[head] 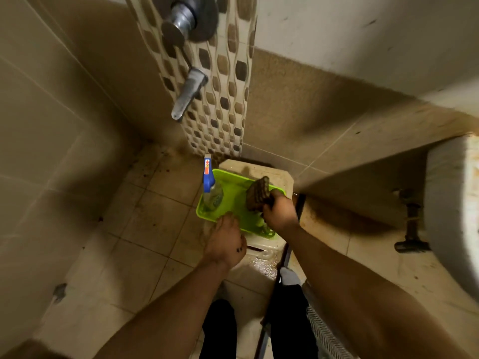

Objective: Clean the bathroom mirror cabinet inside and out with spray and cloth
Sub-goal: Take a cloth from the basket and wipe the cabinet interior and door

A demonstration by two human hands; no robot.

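A bright green tray (233,190) sits on a pale plastic stool (274,172) on the bathroom floor. In the tray's left part lies a clear spray bottle (213,195) with a blue and white trigger head. My right hand (280,212) grips a folded brown cloth (258,193) above the tray's right side. My left hand (225,239) rests at the tray's near edge, fingers pointing down over it; whether it grips the rim is unclear. The mirror cabinet is out of view.
A metal tap (188,93) and valve knob (181,19) stick out from the patterned tile strip above the stool. A white basin (453,203) with its drain pipe (412,224) fills the right side. Stained floor tiles lie to the left. My legs stand below.
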